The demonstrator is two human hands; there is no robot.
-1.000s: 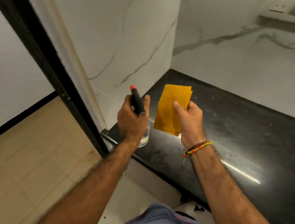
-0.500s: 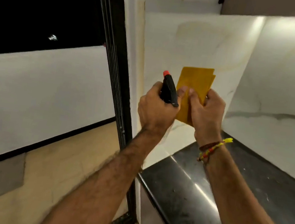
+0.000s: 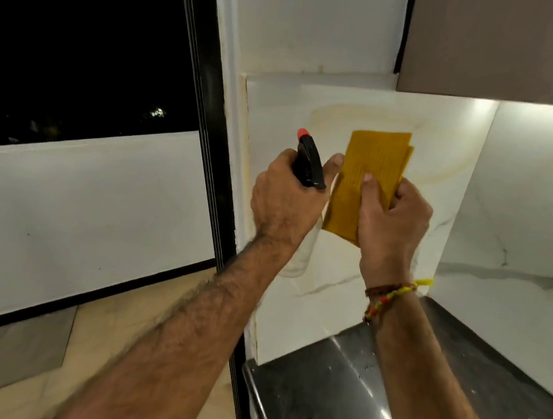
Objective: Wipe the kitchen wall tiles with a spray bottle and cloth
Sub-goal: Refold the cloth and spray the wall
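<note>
My left hand [image 3: 282, 203] grips a spray bottle [image 3: 308, 164] with a black head and a red nozzle tip; its clear body hangs below the fist. The nozzle points up toward the white marble wall tile [image 3: 316, 117]. My right hand [image 3: 392, 222] holds a folded yellow cloth [image 3: 368, 178] upright, thumb pressed on its front. Both hands are raised close together in front of the left wall tile, a little short of it. A faint yellowish ring mark shows on the tile behind the cloth.
A black stone counter [image 3: 326, 397] runs below along the corner. A brown upper cabinet [image 3: 507, 46] hangs above on the right, with light under it. A black door frame [image 3: 211, 167] stands to the left, and a beige floor [image 3: 43, 372] lies beyond it.
Both hands have risen from counter height to in front of the upper wall tile, and the view has tilted up. The bottle and cloth stay held as before.
</note>
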